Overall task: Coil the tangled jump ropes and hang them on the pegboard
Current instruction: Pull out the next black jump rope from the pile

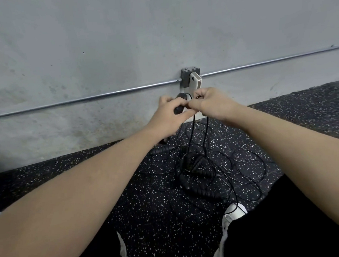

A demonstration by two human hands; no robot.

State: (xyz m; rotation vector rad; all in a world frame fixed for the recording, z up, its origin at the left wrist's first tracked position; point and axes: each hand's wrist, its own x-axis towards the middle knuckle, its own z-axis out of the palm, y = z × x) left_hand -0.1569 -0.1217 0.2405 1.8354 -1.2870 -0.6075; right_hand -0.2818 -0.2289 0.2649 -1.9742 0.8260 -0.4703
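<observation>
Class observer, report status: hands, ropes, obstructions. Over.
Left hand grips black rope handle; right hand pinches thin black cord. Tangled black jump ropes on speckled floor. Pegboard unseen.

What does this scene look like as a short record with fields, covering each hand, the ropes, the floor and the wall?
left hand: grips a black jump rope handle
right hand: pinches thin black cord beside the handle
cord: hangs from both hands down to the pile
tangled ropes: loose loops and more handles lying on the floor
floor: black rubber with white specks
wall: grey, with a metal conduit running to an outlet box
pegboard: not in view
shoes: white, at the bottom of the view
</observation>
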